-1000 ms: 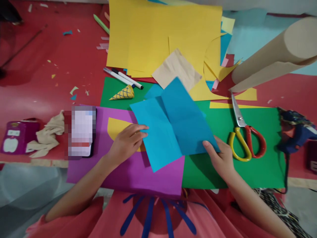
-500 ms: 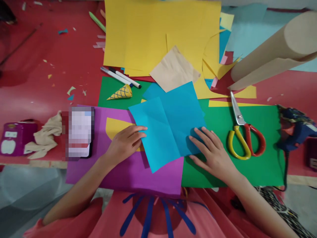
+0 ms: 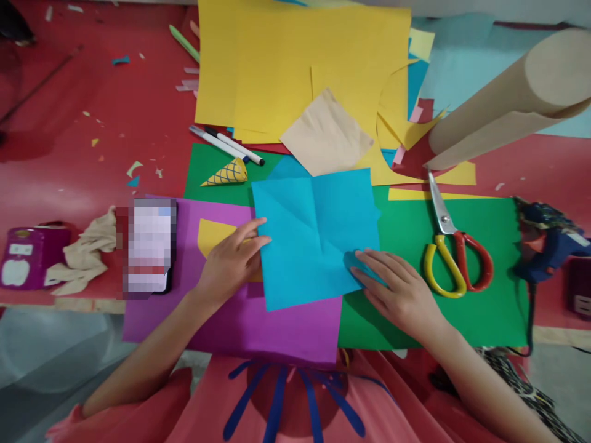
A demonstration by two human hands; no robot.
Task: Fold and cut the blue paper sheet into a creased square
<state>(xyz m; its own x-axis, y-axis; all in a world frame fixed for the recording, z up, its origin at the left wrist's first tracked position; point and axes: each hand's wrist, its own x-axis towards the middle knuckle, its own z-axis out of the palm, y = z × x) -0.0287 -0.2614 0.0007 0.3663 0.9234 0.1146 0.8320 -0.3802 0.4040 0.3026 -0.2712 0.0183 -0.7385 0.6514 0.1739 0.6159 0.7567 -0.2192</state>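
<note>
A creased blue paper square (image 3: 314, 234) lies flat across a purple sheet (image 3: 231, 326) and a green sheet (image 3: 462, 307). My left hand (image 3: 231, 264) holds its left edge with the fingertips, over a yellow cut-out (image 3: 212, 237). At the square's lower right corner, my right hand (image 3: 397, 292) grips the paper, and that corner curls up slightly under the fingers.
Scissors with yellow and red handles (image 3: 450, 258) lie right of the blue paper, a glue gun (image 3: 549, 240) beyond them. A brown paper roll (image 3: 508, 98), yellow sheets (image 3: 295, 61), a tan piece (image 3: 323, 135), two markers (image 3: 228, 144) and a paper cone (image 3: 228, 173) sit behind. A phone (image 3: 150, 246) and cloth (image 3: 87, 255) lie left.
The blue paper went from half lifted and tilted to flat and squared up. My right hand pressed it down, then took hold of the lower right corner.
</note>
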